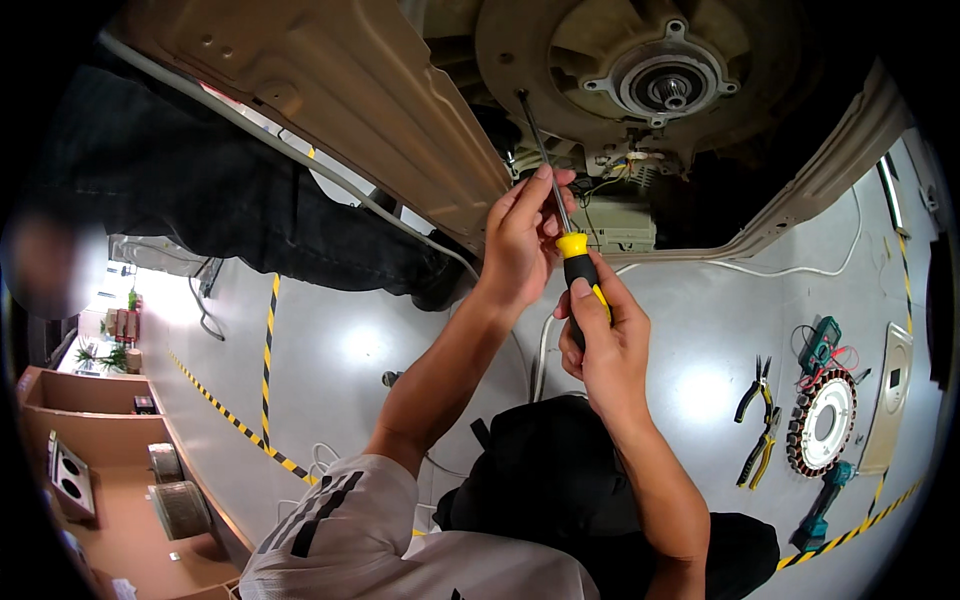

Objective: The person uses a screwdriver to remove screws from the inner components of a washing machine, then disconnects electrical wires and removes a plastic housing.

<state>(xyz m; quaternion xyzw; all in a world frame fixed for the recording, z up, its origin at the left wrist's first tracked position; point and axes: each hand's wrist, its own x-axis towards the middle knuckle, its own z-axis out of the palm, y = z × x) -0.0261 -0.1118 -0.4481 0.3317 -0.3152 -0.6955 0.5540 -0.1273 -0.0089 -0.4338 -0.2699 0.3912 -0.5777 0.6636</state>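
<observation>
While the fingers of the right hand (612, 335) wrap around the black and yellow handle of a screwdriver (573, 247), the thumb pressing along its side, those of the left hand (515, 240) close about its bare metal shaft; how firmly they pinch, I cannot tell. The screwdriver leans up and slightly left, its tip at a small dark hole (523, 94) in the big round tub (512, 50), left of and below the metal hub (670, 88). To turn it well, it seems best to keep the shaft in line with the hole, push steadily with the right hand while twisting, and let the left hand guide loosely enough for the shaft to spin; at a slant, the tip could slip. The loose wires (622, 168) under the hub look worth steering clear of. Around all this stands a brown metal cabinet (330, 90), and beyond it, on the grey floor (680, 340), lie two pairs of pliers (762, 420), a meter (821, 345), a ring of coils (822, 422) and a cordless drill (825, 508). Whether a screw sits in the hole is hidden, as is how deep the tip goes; some left fingertips are tucked behind the shaft, the tub's top is cut off, the cabinet's right interior sinks into shadow, and a co-worker's dark trouser leg (300, 230) is only partly shown.
</observation>
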